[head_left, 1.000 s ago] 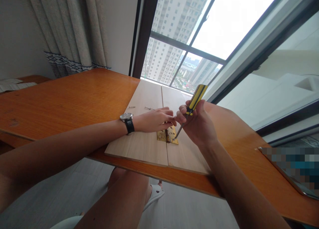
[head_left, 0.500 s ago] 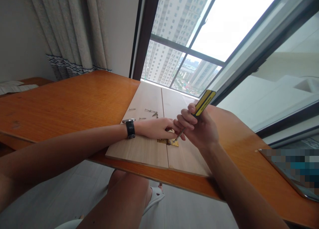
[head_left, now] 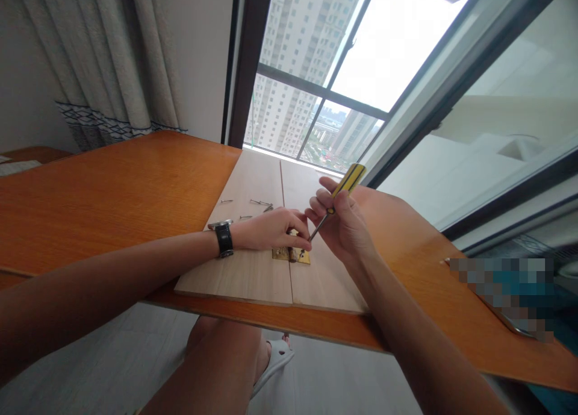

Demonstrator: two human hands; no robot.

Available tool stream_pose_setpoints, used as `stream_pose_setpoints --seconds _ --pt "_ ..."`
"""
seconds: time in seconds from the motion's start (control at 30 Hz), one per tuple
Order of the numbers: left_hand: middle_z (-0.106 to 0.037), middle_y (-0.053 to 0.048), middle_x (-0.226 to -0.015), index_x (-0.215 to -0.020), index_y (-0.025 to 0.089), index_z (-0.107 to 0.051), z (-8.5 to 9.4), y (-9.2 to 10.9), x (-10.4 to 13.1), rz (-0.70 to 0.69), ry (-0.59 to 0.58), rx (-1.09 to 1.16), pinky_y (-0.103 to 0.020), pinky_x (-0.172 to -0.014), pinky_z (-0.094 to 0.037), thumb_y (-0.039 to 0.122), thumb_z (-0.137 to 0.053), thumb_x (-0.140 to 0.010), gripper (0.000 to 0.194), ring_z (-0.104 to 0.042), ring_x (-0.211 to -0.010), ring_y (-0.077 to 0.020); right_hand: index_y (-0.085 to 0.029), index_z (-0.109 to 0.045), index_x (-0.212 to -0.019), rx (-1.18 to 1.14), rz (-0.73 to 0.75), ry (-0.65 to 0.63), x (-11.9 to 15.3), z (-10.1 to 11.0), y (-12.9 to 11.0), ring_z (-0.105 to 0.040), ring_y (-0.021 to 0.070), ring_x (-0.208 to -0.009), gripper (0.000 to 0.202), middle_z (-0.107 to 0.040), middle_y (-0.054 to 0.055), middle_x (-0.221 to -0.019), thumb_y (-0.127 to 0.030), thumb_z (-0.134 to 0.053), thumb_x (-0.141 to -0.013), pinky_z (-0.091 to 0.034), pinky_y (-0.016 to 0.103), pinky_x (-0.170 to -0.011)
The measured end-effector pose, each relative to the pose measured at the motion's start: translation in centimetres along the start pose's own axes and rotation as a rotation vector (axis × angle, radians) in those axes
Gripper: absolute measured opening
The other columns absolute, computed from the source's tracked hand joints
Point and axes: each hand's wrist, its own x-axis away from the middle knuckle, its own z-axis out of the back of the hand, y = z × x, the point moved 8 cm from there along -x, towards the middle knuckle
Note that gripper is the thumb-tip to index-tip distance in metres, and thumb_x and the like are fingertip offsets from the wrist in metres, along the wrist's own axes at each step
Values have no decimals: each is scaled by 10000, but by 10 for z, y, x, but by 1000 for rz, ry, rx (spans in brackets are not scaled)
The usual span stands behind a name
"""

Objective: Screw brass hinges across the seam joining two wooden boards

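Note:
In the head view my right hand point(head_left: 345, 225) grips a screwdriver point(head_left: 351, 177) with a yellow and black handle, its shaft slanting down to the left. My left hand point(head_left: 275, 229), with a black-strapped watch on the wrist, rests over the boards with thumb and fingers drawn together beside the screwdriver's tip. Whatever is in that pinch is hidden. Under these fingers a brass hinge point(head_left: 280, 255) lies across the seam between two pale wooden boards, the left board point(head_left: 239, 276) and the right board point(head_left: 325, 282).
Several loose screws point(head_left: 261, 202) lie on the left board, beyond my left hand. The boards rest on an orange-brown wooden table point(head_left: 135, 186). A window point(head_left: 325, 93) rises behind it and a curtain point(head_left: 108, 53) hangs at left. A blurred-out device point(head_left: 501, 294) lies on the right.
The screwdriver's tip has lifted from the hinge's right leaf toward my left fingertips. My right hand's fingers have loosened and shifted on the handle. The whole view has swung slightly right.

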Motion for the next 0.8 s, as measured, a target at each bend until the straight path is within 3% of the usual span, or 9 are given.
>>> stream_pose_setpoints --seconds 0.23,0.43,0.6,0.8 --pt "-632 -15 -797 -690 142 -682 1 -4 1 20 16 5 -252 -761 -451 260 -711 -867 215 -585 -769 -129 -222 -644 -825 36 -2 43 -4 12 6 -612 96 -721 344 -662 -32 -860 -495 -831 -733 -492 225 -630" --pt "-640 -17 -796 -714 137 -671 -1 -4 1 27 -6 -28 -248 -724 -442 280 -681 -882 220 -578 -734 -123 -206 -659 -823 46 -10 -10 -3 6 4 -594 87 -672 310 -656 -26 -850 -481 -795 -777 -491 225 -624" --pt "-656 -26 -821 -774 146 -702 -6 -3 1 9 -66 -56 -244 -791 -452 305 -662 -907 212 -594 -814 -138 -243 -677 -982 12 -66 -56 -1 -2 4 -558 110 -627 245 -595 -34 -766 -444 -712 -846 -479 264 -606" --pt "-643 -23 -810 -731 147 -683 -4 1 1 -19 -53 -60 -245 -777 -451 296 -664 -909 233 -592 -798 -137 -274 -689 -952 31 -22 -21 -1 -1 2 -498 96 -637 360 -579 -33 -849 -546 -791 -740 -451 246 -574"
